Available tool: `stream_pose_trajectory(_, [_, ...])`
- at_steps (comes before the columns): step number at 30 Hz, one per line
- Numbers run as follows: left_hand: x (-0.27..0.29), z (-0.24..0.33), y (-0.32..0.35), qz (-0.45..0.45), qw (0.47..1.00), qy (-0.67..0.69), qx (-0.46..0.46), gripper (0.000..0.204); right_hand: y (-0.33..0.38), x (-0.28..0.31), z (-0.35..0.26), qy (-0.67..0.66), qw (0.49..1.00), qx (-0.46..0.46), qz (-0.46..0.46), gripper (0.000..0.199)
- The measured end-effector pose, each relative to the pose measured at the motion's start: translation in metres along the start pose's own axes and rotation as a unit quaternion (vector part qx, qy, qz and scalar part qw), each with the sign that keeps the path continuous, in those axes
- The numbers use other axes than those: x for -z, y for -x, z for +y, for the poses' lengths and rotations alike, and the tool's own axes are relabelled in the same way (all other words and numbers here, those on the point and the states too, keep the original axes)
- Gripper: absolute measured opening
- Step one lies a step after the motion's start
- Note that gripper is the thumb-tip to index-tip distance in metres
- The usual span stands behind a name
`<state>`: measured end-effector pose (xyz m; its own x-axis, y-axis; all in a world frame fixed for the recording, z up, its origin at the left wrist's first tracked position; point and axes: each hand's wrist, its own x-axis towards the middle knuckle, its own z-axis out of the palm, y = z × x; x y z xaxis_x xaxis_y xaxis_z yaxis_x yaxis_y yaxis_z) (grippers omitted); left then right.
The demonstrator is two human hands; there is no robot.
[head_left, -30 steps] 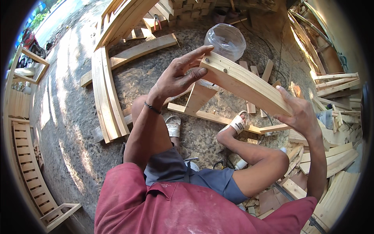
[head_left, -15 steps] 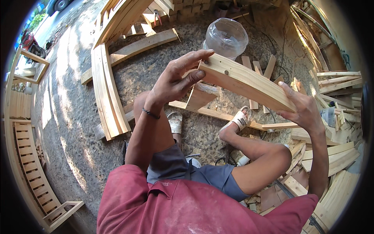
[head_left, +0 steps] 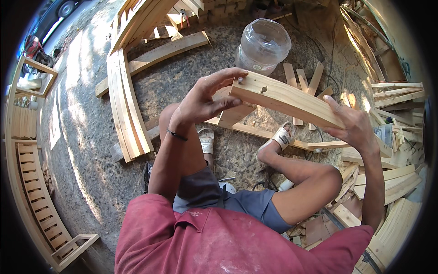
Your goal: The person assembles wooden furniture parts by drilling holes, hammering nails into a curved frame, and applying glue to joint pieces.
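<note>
A pale wooden board (head_left: 292,101) is held up in front of me, sloping down from left to right. My left hand (head_left: 203,99) grips its left end, thumb along the near side and fingers over the far upper edge. At the other end, my right hand (head_left: 355,127) is closed round the wood with its thumb on top. Two dark round spots, perhaps knots or holes, mark the board's upper face near the left end. Below and behind it, a wooden frame (head_left: 253,131) lies on the ground by my feet, partly hidden by the board.
Beyond the board stands a clear plastic jug (head_left: 263,45). Curved timber lengths (head_left: 129,109) lie at left, with red-handled pliers (head_left: 184,18) farther back. Loose offcuts (head_left: 315,78) lie on the ground and stacked planks (head_left: 394,182) crowd the right. A slatted wooden frame (head_left: 39,192) lies far left.
The board's left end has dropped slightly and the board has turned a little, so its upper face looks different. My left hand moved down with it; both hands keep their hold.
</note>
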<state>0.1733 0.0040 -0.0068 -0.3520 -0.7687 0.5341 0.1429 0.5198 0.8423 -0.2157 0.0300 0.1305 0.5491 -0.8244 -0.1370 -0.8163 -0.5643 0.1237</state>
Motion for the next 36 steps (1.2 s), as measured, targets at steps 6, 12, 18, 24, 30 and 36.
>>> stream_pose_trajectory(6, [0.004,0.003,0.002,-0.026,0.99,-0.139,0.001,0.071,-0.002,-0.015,0.002,-0.013,0.993,0.06,0.097,0.087])
stream_pose_trajectory(12, [0.004,0.012,0.0,-0.033,0.974,-0.224,0.007,0.073,-0.001,-0.019,0.0,-0.007,0.994,0.062,0.095,0.087])
stream_pose_trajectory(18, [0.005,0.013,0.0,-0.029,0.963,-0.266,-0.015,0.072,0.002,-0.012,-0.005,0.003,0.999,0.027,0.039,0.093])
stream_pose_trajectory(24, [0.004,0.013,0.0,-0.018,0.967,-0.255,-0.021,0.069,0.003,-0.003,-0.01,0.013,0.999,0.013,0.026,0.091])
stream_pose_trajectory(30, [0.006,0.014,-0.002,-0.004,0.966,-0.257,-0.019,0.066,0.0,0.003,-0.013,0.002,1.0,0.003,0.013,0.091])
stream_pose_trajectory(36, [0.007,0.006,-0.002,-0.008,0.968,-0.246,-0.049,0.064,0.0,-0.006,-0.01,-0.001,1.0,-0.002,0.006,0.093])
